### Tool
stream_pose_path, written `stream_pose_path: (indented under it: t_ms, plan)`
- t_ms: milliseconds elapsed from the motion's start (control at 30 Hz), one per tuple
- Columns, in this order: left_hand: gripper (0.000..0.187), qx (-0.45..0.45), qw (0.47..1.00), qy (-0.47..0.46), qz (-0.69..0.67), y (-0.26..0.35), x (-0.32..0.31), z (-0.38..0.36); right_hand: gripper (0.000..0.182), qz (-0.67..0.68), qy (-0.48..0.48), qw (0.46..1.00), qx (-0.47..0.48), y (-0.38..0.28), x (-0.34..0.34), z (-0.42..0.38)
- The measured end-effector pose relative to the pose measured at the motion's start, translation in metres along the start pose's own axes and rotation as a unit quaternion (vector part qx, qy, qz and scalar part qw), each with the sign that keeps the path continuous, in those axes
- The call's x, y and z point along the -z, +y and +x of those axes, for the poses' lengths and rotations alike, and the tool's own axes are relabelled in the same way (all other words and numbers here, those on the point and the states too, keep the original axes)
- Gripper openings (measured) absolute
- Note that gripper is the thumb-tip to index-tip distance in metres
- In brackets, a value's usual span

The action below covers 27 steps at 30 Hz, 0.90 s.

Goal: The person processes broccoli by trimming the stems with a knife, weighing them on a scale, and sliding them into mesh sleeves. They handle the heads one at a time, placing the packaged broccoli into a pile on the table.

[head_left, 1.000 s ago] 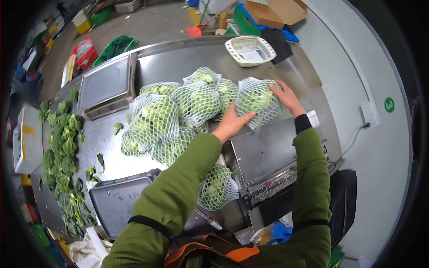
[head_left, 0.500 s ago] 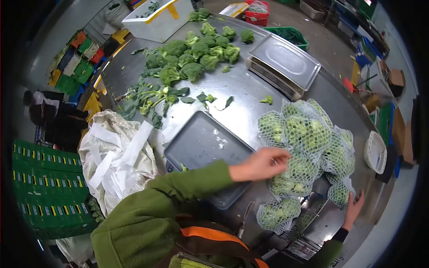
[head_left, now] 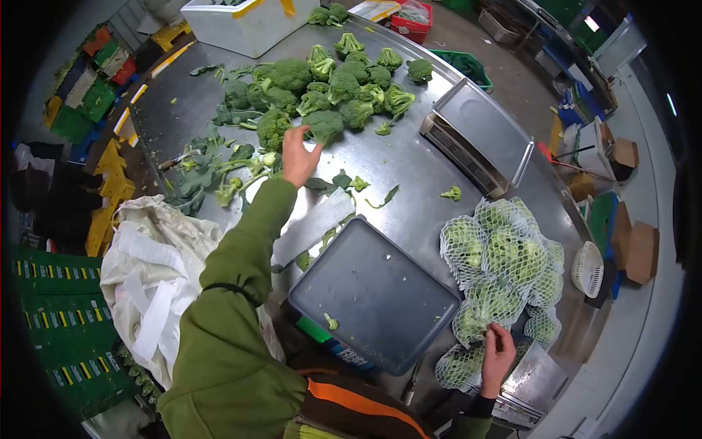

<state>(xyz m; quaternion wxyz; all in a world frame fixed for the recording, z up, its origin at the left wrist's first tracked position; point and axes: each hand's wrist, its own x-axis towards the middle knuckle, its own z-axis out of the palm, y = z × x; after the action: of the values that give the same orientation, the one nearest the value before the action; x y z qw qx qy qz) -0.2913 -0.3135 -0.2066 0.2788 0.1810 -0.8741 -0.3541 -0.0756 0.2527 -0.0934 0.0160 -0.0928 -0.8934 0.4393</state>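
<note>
My left hand (head_left: 299,156) reaches over the table with thumb and fingers apart. Its fingertips are right at a broccoli head (head_left: 324,126) on the front side of a broccoli pile (head_left: 344,84). My right hand (head_left: 497,360) is at the lower right, fingers loosely bent and pointing up. Its fingertips overlap the edge of a net bag of broccoli (head_left: 479,304) in a heap of several such bags. A dark grey tray (head_left: 373,293) with a small broccoli scrap on it sits between my arms. Beside it, a flat white net sleeve (head_left: 314,230) lies near my left forearm.
A metal-topped scale (head_left: 482,132) stands at the back right of the steel table. Cut leaves and stems (head_left: 212,172) lie on the left. A white sack (head_left: 157,271) with white strips is at the near left, beside green crates (head_left: 62,322). A white bin (head_left: 245,29) stands at the back.
My left hand has moved from the net bags across to the broccoli pile. My right hand has come inward from the table's right side to the bags. A white net sleeve now lies beside the tray.
</note>
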Motion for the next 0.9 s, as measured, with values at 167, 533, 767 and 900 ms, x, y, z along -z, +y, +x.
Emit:
stream_pose_path:
  t_ms: [167, 533, 767, 900]
  plan:
    - [0.058, -0.095, 0.986, -0.011, 0.136, -0.012, -0.045, 0.038, 0.018, -0.098, -0.087, 0.984, 0.117, -0.077, -0.048, 0.008]
    - [0.057, 0.345, 0.705, -0.137, -0.604, -0.002, 0.017, -0.021, 0.017, -0.100, -0.166, 0.974, 0.114, -0.106, -0.100, -0.005]
    - [0.046, 0.298, 0.545, -0.254, -0.742, 0.025, 0.067, -0.087, 0.028, -0.006, -0.210, 0.964, 0.166, -0.154, -0.143, 0.003]
    - [0.048, 0.318, 0.575, -0.314, -0.685, 0.063, 0.095, -0.111, 0.061, -0.016, -0.141, 0.954, 0.264, -0.185, -0.161, -0.003]
